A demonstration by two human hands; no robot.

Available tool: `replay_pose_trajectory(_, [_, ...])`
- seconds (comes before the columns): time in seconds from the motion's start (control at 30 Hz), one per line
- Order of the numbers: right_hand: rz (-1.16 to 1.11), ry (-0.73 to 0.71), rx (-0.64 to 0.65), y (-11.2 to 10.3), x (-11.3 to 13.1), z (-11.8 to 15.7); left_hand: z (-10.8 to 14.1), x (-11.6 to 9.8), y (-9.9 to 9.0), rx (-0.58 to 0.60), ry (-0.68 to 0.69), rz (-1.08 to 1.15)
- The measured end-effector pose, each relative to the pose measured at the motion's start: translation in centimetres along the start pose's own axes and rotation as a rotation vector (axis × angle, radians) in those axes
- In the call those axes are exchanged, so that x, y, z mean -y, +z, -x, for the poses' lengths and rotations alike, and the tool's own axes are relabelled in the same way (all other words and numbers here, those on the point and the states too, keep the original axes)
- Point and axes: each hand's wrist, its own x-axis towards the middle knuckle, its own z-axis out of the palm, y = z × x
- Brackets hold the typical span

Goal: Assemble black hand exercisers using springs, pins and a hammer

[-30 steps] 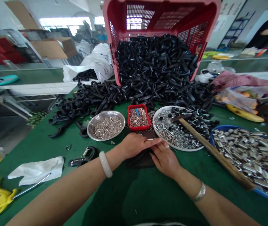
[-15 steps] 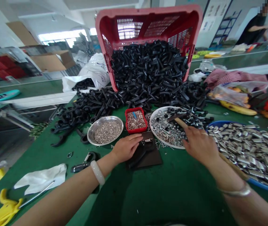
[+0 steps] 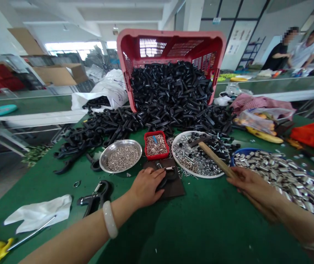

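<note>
My left hand (image 3: 145, 187) presses on a black plastic hook (image 3: 163, 182) with a small metal spring part on top, lying on a dark rubber pad (image 3: 177, 189). My right hand (image 3: 252, 189) grips the wooden handle of a hammer (image 3: 214, 158). The hammer's steel head (image 3: 201, 141) stays over a white plate (image 3: 184, 167) of metal pins and black pieces. Just right of my right hand, a blue basin (image 3: 238, 152) brims with silver metal clips.
A tipped red plastic crate (image 3: 170, 38) spills a heap of black plastic parts (image 3: 170, 91) across the green table. A steel bowl of rings (image 3: 121, 156), a red tray of pins (image 3: 156, 145), a spring hook (image 3: 94, 196) and a white cloth (image 3: 38, 214) sit nearby. Two people (image 3: 294, 53) stand far back right.
My right hand has closed on the hammer handle and drawn back to the right. My left hand stays on the black hook. The view has tilted up slightly.
</note>
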Motion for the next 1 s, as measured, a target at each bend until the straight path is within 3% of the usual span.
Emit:
replay_pose_trajectory(0.07, [-0.06, -0.047, 0.061, 0.7, 0.6, 2.1, 0.0, -0.2, 0.2, -0.003, -0.03, 0.008])
replay_pose_trajectory(0.13, [0.049, -0.178, 0.078, 1.9, 0.8, 3.9, -0.1, 0.0, 0.2, -0.002, -0.022, 0.013])
replay_pose_trajectory(0.3, [0.521, -0.494, -0.074, 4.4, 1.0, 5.7, -0.3, 0.5, -0.1, -0.002, 0.009, -0.001])
replay_pose_trajectory(0.4, [0.579, -0.582, -0.12, 4.4, 1.9, 5.8, -0.2, 0.5, -0.1, -0.015, 0.004, -0.001])
replay_pose_trajectory(0.47, [0.552, -0.631, -0.222, 4.1, 2.5, 6.1, -0.2, 0.5, 0.0, -0.024, -0.003, 0.0])
replay_pose_trajectory(0.57, [0.535, -0.668, -0.337, 3.9, 2.7, 6.3, -0.1, 0.5, 0.0, -0.025, -0.011, -0.008])
replay_pose_trajectory(0.73, [0.61, -0.653, -0.069, 3.7, 2.4, 6.0, -0.1, 0.7, 0.0, -0.025, 0.002, -0.012])
replay_pose_trajectory(0.9, [0.549, -0.646, -0.265, 3.6, 2.3, 6.3, -0.1, 0.8, 0.0, -0.042, 0.002, -0.004])
replay_pose_trajectory(1.0, [0.597, -0.612, -0.106, 3.7, 1.6, 6.2, -0.2, 0.8, -0.2, -0.041, 0.015, 0.023])
